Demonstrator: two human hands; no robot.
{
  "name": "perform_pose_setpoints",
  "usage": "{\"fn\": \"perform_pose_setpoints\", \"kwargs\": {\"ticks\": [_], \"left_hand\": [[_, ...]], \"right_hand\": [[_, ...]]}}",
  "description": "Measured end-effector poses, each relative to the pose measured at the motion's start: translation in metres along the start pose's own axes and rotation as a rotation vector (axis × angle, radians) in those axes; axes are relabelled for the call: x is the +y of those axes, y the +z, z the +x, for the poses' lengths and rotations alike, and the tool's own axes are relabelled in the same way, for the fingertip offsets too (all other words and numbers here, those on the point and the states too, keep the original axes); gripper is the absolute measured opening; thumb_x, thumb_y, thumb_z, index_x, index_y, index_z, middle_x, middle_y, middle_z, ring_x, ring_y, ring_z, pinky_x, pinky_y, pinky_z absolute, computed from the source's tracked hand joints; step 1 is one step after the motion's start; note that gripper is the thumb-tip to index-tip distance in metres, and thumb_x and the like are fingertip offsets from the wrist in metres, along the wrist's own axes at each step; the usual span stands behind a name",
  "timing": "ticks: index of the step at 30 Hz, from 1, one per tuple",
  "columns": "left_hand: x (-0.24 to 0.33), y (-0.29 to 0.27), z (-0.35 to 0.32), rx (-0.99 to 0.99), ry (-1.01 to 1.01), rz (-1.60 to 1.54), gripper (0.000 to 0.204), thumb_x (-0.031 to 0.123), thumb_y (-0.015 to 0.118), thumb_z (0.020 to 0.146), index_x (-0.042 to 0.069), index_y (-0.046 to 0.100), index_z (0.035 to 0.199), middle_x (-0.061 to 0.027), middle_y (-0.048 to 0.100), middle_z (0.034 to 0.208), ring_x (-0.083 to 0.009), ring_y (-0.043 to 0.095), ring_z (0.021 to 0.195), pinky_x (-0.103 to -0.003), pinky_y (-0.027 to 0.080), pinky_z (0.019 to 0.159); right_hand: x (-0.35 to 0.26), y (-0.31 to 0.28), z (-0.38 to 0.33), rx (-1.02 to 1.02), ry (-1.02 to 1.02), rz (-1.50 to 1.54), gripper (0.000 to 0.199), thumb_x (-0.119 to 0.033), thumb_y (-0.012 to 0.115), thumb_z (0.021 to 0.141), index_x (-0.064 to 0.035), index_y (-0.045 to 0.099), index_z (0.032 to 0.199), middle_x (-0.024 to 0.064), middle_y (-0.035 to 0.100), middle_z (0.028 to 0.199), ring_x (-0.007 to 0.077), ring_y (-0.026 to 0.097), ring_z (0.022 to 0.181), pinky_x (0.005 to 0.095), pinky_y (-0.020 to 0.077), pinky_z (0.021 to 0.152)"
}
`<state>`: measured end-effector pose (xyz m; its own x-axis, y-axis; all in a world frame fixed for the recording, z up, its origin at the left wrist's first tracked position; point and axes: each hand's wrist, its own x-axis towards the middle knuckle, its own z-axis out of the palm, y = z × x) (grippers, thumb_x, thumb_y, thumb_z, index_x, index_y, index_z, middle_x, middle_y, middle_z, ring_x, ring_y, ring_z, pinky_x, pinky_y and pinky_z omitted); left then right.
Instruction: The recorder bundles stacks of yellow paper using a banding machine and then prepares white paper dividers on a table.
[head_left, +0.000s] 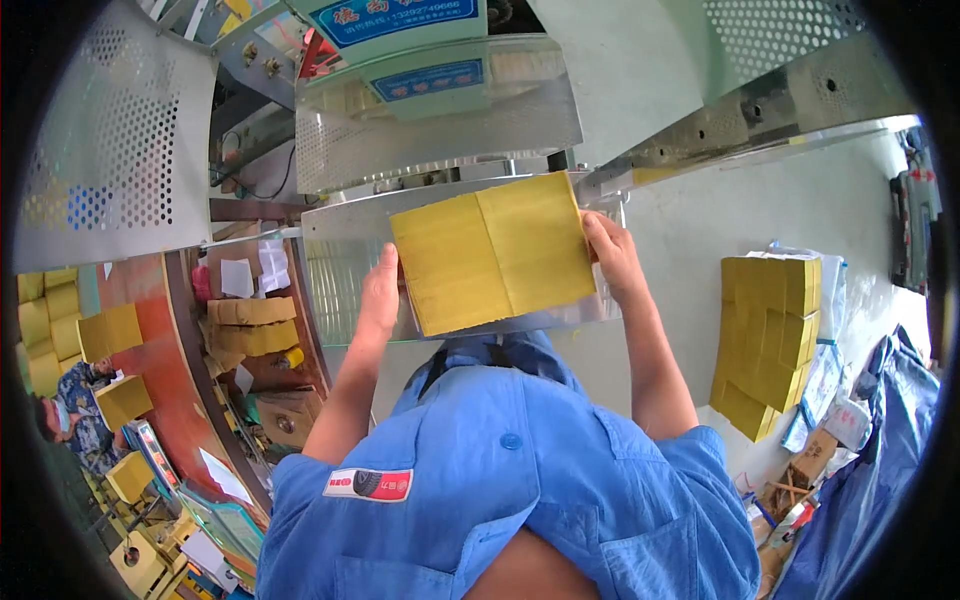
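Note:
A rectangular piece of coarse yellow paper point(500, 255) with a crease near its middle is held between my two hands. It tilts slightly, its right side higher; whether it is a single sheet or a stack I cannot tell. My left hand point(380, 290) is closed at its left edge, fingers mostly hidden behind it. On the opposite edge, my right hand point(615, 255) grips with the thumb in front and the other fingers partly behind. Beneath the paper lies a shiny metal tray point(335, 270) at the front of a machine.
A clear cover point(440, 125) stands ahead, with a perforated metal panel point(120, 140) at left and a steel beam point(740, 120) at right. Stacked yellow paper point(765, 335) sits on the right. Another person point(85, 415) works at far left, past a reddish table point(160, 340).

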<state>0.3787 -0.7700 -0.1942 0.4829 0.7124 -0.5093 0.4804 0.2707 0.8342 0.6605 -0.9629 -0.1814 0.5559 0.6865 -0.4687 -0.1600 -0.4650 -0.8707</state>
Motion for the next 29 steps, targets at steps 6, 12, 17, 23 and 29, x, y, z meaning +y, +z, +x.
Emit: {"fn": "perform_pose_setpoints", "kwargs": {"ticks": [6, 12, 17, 23, 29], "left_hand": [[-0.053, 0.029, 0.015, 0.184, 0.345, -0.175, 0.053, 0.044, 0.035, 0.106, 0.001, 0.052, 0.133, -0.0109, 0.056, 0.128, -0.0217, 0.053, 0.116, -0.034, 0.041, 0.101], [-0.037, 0.059, 0.002, 0.017, 0.050, -0.918, 0.060, 0.052, 0.037, 0.103, 0.006, 0.046, 0.139, -0.0083, 0.055, 0.132, -0.0228, 0.053, 0.121, -0.038, 0.043, 0.102], [-0.020, 0.063, 0.021, -0.024, 0.098, -0.885, 0.066, 0.058, 0.039, 0.100, 0.005, 0.046, 0.139, -0.0087, 0.054, 0.133, -0.0223, 0.052, 0.122, -0.037, 0.042, 0.104], [0.040, 0.050, 0.077, -0.146, 0.234, -0.814, 0.065, 0.057, 0.043, 0.099, 0.005, 0.046, 0.139, -0.0074, 0.054, 0.133, -0.0207, 0.050, 0.123, -0.036, 0.041, 0.104], [0.020, 0.032, 0.123, -0.192, 0.285, -0.630, 0.082, 0.057, 0.058, 0.092, 0.004, 0.033, 0.150, -0.0067, 0.034, 0.154, -0.0206, 0.027, 0.143, -0.035, 0.020, 0.117]], "right_hand": [[0.047, 0.015, 0.021, 0.071, -0.149, 0.355, 0.030, -0.023, 0.056, 0.100, -0.0004, 0.065, 0.118, 0.0013, 0.068, 0.099, 0.0087, 0.061, 0.089, 0.0242, 0.0492, 0.080], [0.047, 0.036, 0.015, -0.074, -0.213, 0.602, 0.045, -0.027, 0.049, 0.102, -0.0007, 0.051, 0.137, 0.0064, 0.052, 0.137, 0.0148, 0.048, 0.124, 0.0302, 0.0360, 0.106], [0.012, 0.039, 0.024, -0.060, -0.252, 0.586, 0.049, -0.030, 0.042, 0.104, -0.0003, 0.044, 0.142, 0.0082, 0.049, 0.142, 0.0181, 0.044, 0.130, 0.0317, 0.0330, 0.110], [-0.030, 0.042, 0.065, -0.077, -0.417, 0.589, 0.053, -0.035, 0.038, 0.104, -0.0003, 0.040, 0.144, 0.0079, 0.051, 0.138, 0.0181, 0.048, 0.127, 0.0316, 0.0366, 0.106], [-0.025, 0.050, 0.081, -0.075, -0.306, 0.637, 0.070, -0.053, 0.053, 0.092, -0.0029, 0.044, 0.140, 0.0076, 0.056, 0.130, 0.0223, 0.053, 0.121, 0.0347, 0.0408, 0.104]]}}
